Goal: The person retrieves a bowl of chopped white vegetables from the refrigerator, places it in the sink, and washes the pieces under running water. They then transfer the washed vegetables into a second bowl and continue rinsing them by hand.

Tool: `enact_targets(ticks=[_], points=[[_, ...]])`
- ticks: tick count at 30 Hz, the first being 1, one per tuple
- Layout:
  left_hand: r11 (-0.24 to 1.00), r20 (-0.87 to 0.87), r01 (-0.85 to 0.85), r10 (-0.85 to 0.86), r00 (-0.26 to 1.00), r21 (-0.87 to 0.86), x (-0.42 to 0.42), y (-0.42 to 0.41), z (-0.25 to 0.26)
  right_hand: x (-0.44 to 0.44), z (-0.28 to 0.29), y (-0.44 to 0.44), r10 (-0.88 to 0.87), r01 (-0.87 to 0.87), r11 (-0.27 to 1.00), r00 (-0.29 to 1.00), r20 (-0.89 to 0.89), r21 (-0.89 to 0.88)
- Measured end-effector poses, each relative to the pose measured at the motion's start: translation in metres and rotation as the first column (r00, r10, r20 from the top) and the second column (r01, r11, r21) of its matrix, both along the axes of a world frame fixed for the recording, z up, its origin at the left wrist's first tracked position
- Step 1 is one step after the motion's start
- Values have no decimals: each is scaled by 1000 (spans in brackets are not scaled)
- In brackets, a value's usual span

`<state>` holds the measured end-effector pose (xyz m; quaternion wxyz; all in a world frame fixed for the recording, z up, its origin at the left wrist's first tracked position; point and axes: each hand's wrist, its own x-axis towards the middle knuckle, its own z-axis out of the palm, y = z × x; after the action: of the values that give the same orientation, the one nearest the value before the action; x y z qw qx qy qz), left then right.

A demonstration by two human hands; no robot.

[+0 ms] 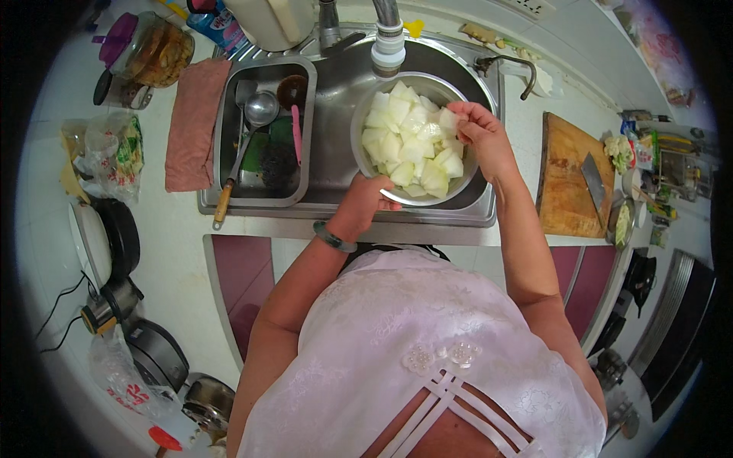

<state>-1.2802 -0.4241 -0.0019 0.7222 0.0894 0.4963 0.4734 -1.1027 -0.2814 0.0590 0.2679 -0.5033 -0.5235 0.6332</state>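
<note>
A round metal bowl (358,143) full of pale, wet melon-like pieces (409,137) is over the right basin of the steel sink (338,114). My left hand (366,200) grips the bowl's near left rim, thumb over the edge. At the bowl's right side, my right hand (484,134) pinches one pale piece between thumb and fingers. A faucet with a white nozzle (388,50) hangs just beyond the bowl's far rim.
Left in the sink, a metal tub (312,131) holds a ladle (261,109), its wooden handle over the near edge. A pink cloth (197,126) lies beside it. On the right counter, a cleaver (594,183) rests on a wooden cutting board (564,172). A small curved tap (529,71) stands at the back right.
</note>
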Motion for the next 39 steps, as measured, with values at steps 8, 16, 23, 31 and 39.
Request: enact_targets(ticks=[8,16,23,31,39], points=[[1000,8,-7,8,1000,-15,-11,1,-6,-4,-2,1,-87,92,992,994,-64,85],[999,5,-3,4,1000,-46,-21,1,-7,-17,-8,4,-130,134,990,988,-88,37],[998,18,-41,42,999,-50,-29,-7,-14,-10,-15,16,-285,188,953,826,-487,-238],[980,-41,-188,185,982,-66,-35,-42,-6,9,-3,5,-276,30,939,656,-702,-342],[873,-79,-487,487,870,20,8,-100,16,26,-6,1,-36,-136,966,773,-633,-221]])
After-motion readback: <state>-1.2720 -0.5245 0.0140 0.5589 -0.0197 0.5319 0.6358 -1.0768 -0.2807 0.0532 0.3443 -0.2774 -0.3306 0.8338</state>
